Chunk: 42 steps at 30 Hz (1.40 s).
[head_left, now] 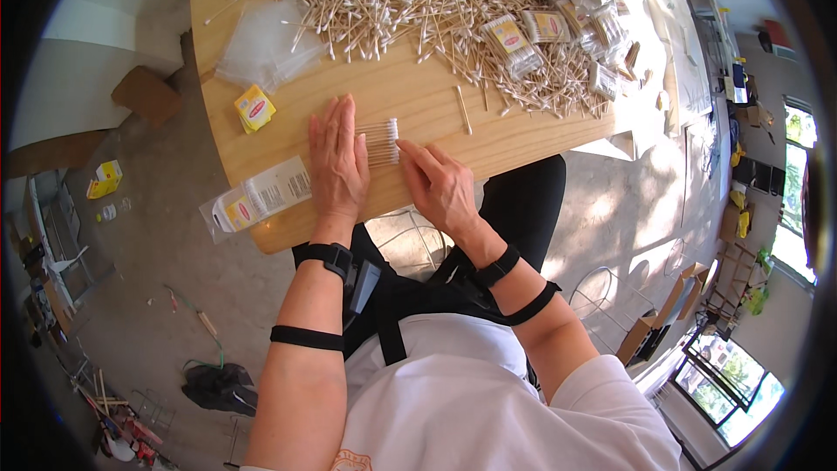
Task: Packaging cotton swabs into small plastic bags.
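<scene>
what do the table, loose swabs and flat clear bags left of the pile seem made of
Table: pale wood or printed laminate, smooth, going by its grain. Loose swabs: matte tan sticks, probably wood; white, fuzzy tips, likely cotton. Clear bags: seemingly thin plastic film, shiny, translucent.

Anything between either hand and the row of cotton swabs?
Nothing visible. The left hand lies flat at the row of cotton swabs' left end; the right hand's index fingertip is at the white right tips. The loose swab lies clear, beyond the right hand.
</scene>
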Each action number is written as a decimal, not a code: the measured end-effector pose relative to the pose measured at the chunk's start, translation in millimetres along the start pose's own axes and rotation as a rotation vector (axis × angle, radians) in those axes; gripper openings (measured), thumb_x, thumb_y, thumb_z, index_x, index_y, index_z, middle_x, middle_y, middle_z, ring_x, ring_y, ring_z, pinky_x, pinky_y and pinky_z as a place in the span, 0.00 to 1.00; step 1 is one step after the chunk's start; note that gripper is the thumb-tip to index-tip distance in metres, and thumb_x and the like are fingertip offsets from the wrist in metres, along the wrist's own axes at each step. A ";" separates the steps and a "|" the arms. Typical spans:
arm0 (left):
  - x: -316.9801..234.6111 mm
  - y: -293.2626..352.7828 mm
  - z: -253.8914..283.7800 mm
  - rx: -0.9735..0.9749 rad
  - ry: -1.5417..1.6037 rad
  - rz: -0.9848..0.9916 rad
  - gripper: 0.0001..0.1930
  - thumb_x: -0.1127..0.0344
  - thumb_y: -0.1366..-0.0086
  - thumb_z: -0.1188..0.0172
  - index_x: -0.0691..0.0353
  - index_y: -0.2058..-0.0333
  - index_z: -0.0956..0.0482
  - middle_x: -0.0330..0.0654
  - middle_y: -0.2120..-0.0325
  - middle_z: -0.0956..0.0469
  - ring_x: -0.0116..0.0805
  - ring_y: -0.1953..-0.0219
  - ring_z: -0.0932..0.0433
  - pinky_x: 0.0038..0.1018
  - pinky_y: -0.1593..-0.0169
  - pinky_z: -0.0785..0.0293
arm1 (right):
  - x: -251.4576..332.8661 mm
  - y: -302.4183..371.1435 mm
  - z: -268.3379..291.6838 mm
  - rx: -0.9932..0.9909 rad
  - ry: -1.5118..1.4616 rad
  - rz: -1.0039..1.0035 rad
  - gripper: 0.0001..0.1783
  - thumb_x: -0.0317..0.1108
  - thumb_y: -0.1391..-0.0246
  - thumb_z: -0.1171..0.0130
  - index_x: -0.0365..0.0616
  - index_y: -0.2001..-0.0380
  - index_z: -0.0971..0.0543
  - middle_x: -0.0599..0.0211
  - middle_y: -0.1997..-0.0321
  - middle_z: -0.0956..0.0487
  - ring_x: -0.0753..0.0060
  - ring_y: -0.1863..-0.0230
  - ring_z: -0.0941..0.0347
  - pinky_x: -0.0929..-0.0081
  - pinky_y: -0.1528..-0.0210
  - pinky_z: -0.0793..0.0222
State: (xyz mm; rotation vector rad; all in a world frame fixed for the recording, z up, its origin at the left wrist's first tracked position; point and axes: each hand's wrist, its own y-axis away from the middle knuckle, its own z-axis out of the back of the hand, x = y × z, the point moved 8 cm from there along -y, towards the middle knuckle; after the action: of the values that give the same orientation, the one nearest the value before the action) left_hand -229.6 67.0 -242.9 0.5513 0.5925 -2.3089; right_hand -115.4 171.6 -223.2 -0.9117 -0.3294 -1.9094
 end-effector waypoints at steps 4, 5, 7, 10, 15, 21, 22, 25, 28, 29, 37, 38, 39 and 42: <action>-0.2 0.7 -0.6 0.003 0.004 0.000 0.27 0.68 0.27 0.56 0.59 0.31 0.42 0.46 0.35 0.35 0.44 0.31 0.39 0.47 0.27 0.52 | 1.2 -3.2 0.7 0.000 -0.023 -0.027 0.15 0.30 0.44 0.39 0.48 0.52 0.20 0.62 0.73 0.24 0.55 0.74 0.23 0.61 0.73 0.29; -0.2 0.9 -0.2 0.000 0.004 -0.002 0.27 0.68 0.27 0.56 0.59 0.31 0.42 0.46 0.35 0.35 0.44 0.31 0.39 0.47 0.27 0.52 | 0.5 -3.5 -1.0 0.022 -0.018 -0.035 0.15 0.31 0.44 0.39 0.48 0.52 0.20 0.62 0.73 0.23 0.54 0.74 0.23 0.61 0.72 0.28; -0.9 1.2 -0.9 0.007 0.005 0.002 0.27 0.68 0.27 0.55 0.59 0.31 0.42 0.46 0.35 0.35 0.44 0.31 0.39 0.47 0.27 0.52 | -1.8 -2.7 -2.2 0.041 -0.010 -0.044 0.16 0.31 0.44 0.39 0.48 0.52 0.20 0.62 0.73 0.23 0.54 0.75 0.23 0.61 0.72 0.28; -0.4 0.8 -0.6 0.007 -0.003 0.003 0.26 0.67 0.27 0.56 0.59 0.31 0.42 0.45 0.35 0.35 0.43 0.31 0.39 0.47 0.26 0.52 | -1.9 -2.2 -3.5 0.051 -0.005 -0.042 0.16 0.32 0.44 0.38 0.48 0.51 0.20 0.62 0.73 0.23 0.54 0.75 0.23 0.61 0.72 0.28; 0.6 1.0 -0.7 0.011 -0.006 0.012 0.26 0.66 0.26 0.56 0.59 0.31 0.42 0.45 0.35 0.35 0.43 0.31 0.39 0.47 0.26 0.52 | -0.9 -2.9 -4.1 0.063 0.008 -0.036 0.17 0.32 0.45 0.37 0.47 0.50 0.20 0.63 0.73 0.23 0.55 0.75 0.23 0.62 0.72 0.28; -0.7 0.7 -1.7 0.037 -0.052 0.007 0.27 0.66 0.27 0.54 0.62 0.31 0.42 0.44 0.34 0.36 0.41 0.30 0.40 0.46 0.26 0.51 | 0.0 -5.6 -2.6 0.082 -0.003 -0.076 0.20 0.34 0.45 0.37 0.46 0.48 0.22 0.63 0.72 0.21 0.60 0.74 0.21 0.64 0.71 0.26; -0.6 0.7 -2.0 0.039 -0.051 0.008 0.27 0.66 0.27 0.54 0.62 0.31 0.42 0.44 0.34 0.36 0.41 0.30 0.40 0.46 0.26 0.51 | 0.6 -6.3 -2.3 0.082 -0.003 -0.077 0.20 0.34 0.45 0.37 0.46 0.48 0.22 0.63 0.72 0.21 0.60 0.74 0.21 0.64 0.71 0.26; -0.7 0.1 -1.6 0.037 -0.049 0.007 0.27 0.66 0.27 0.54 0.62 0.31 0.42 0.44 0.34 0.36 0.40 0.30 0.40 0.46 0.26 0.51 | -1.7 -7.4 -5.3 0.116 0.010 -0.103 0.21 0.35 0.44 0.37 0.47 0.47 0.23 0.64 0.71 0.21 0.61 0.74 0.20 0.65 0.71 0.26; -0.6 0.1 -1.2 0.037 -0.050 0.005 0.27 0.66 0.27 0.54 0.62 0.31 0.42 0.44 0.34 0.36 0.41 0.30 0.40 0.46 0.26 0.51 | -3.2 -6.2 -7.2 0.116 0.018 -0.090 0.23 0.36 0.44 0.36 0.47 0.45 0.23 0.64 0.71 0.21 0.61 0.74 0.20 0.65 0.71 0.26; -0.4 0.0 -0.9 0.036 -0.050 0.005 0.27 0.66 0.27 0.54 0.62 0.31 0.42 0.44 0.34 0.36 0.41 0.30 0.40 0.46 0.26 0.51 | -3.2 -5.9 -7.1 0.114 0.011 -0.098 0.24 0.37 0.44 0.36 0.48 0.45 0.24 0.64 0.71 0.21 0.61 0.74 0.20 0.64 0.71 0.26; -2.0 0.5 1.9 0.019 -0.028 -0.010 0.26 0.67 0.27 0.55 0.62 0.32 0.41 0.47 0.35 0.34 0.45 0.31 0.38 0.45 0.27 0.48 | -2.9 -5.8 -6.1 0.134 0.038 -0.124 0.25 0.35 0.45 0.36 0.46 0.43 0.25 0.63 0.72 0.22 0.60 0.76 0.22 0.65 0.72 0.27; -2.7 1.8 2.7 0.017 -0.028 -0.016 0.26 0.67 0.27 0.55 0.62 0.32 0.41 0.47 0.35 0.34 0.45 0.31 0.38 0.45 0.27 0.48 | -10.6 -2.2 -1.5 0.042 -0.019 -0.154 0.23 0.32 0.45 0.37 0.45 0.45 0.24 0.61 0.69 0.22 0.59 0.73 0.22 0.65 0.69 0.27; 2.7 0.9 10.6 -0.048 0.179 0.037 0.26 0.69 0.27 0.54 0.63 0.32 0.41 0.48 0.36 0.33 0.47 0.33 0.37 0.43 0.29 0.44 | -12.2 -5.2 4.5 -0.050 -0.082 -0.176 0.21 0.28 0.45 0.38 0.44 0.47 0.23 0.59 0.66 0.21 0.58 0.71 0.23 0.66 0.67 0.27; 16.3 0.6 25.6 -0.145 0.451 0.153 0.24 0.70 0.27 0.53 0.64 0.34 0.39 0.51 0.38 0.31 0.49 0.35 0.34 0.39 0.32 0.39 | -9.0 -11.7 17.8 -0.359 -0.239 -0.133 0.16 0.22 0.44 0.42 0.42 0.52 0.21 0.57 0.60 0.23 0.55 0.64 0.24 0.66 0.62 0.28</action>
State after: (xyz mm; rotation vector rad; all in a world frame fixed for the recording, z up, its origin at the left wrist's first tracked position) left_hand -245.9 44.4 -231.1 1.0206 0.8864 -1.9847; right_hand -114.9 193.5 -215.7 -1.3924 -0.1922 -2.0217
